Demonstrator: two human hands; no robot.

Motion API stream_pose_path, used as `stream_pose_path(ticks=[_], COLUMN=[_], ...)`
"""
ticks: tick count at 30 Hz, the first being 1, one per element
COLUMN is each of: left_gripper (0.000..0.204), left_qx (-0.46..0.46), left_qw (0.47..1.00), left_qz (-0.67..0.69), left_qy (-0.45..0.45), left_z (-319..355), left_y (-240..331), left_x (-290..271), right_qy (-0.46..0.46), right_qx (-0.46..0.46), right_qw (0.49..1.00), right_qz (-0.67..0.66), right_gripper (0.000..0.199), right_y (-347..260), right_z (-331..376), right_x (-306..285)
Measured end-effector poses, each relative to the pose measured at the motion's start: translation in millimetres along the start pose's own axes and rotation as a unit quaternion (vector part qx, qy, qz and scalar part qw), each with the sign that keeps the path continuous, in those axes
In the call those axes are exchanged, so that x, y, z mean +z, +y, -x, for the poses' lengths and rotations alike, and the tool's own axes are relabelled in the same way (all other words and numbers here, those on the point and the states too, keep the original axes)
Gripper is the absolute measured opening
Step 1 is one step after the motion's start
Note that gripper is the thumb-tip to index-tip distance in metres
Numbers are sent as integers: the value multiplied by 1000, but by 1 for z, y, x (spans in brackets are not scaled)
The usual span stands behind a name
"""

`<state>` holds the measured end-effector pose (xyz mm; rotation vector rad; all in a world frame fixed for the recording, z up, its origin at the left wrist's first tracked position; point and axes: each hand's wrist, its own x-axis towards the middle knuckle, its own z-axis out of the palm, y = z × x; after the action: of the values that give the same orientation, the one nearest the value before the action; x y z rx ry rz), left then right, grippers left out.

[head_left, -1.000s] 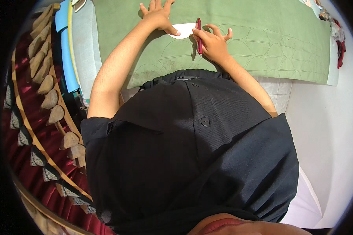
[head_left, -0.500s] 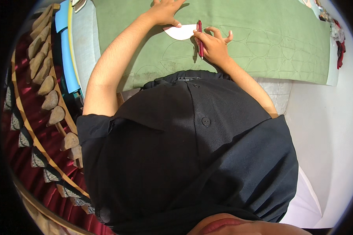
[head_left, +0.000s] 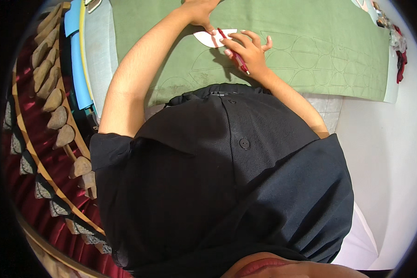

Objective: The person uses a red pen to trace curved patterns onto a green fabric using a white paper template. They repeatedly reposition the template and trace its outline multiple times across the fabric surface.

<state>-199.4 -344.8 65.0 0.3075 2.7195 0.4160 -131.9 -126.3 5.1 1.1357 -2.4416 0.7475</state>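
A white half-round template (head_left: 206, 39) lies flat on a green sheet of material (head_left: 167, 55), its straight side facing away from me. My left hand (head_left: 202, 12) rests at its far side with the thumb on the template; the other fingers are stretched out and partly cut off by the upper edge. In my right hand (head_left: 250, 53) is a dark red pen (head_left: 239, 61), slanted with its upper end leaning left over the template. The index finger of that hand reaches the template's right end, while the other fingers are raised.
Rows of drawn curved outlines (head_left: 306, 55) cover the sheet to the right. Blue material (head_left: 81, 69) hangs at the table's left edge. Further left stands a wooden rack with several shoe lasts (head_left: 53, 99) and patterned shoes. A white wall (head_left: 384, 153) rises on the right.
The pen has tipped from nearly upright to a leftward slant, its upper end now over the template. My left hand has shifted slightly right, and the template stays about where it was.
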Motion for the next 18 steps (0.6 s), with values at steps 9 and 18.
stream_pose_path(ticks=[9,18], left_gripper=[128,125], left_qx=[12,20], left_qw=[1000,998], left_qz=[27,54], left_qy=[11,26], left_z=[-4,-2], left_y=[-7,-11], left_x=[9,13], right_qy=[16,48], right_qx=[-115,-142], right_qw=[991,988], right_qz=[-72,22], right_gripper=[18,16], right_y=[-12,-22], right_z=[-31,-28], right_x=[35,55])
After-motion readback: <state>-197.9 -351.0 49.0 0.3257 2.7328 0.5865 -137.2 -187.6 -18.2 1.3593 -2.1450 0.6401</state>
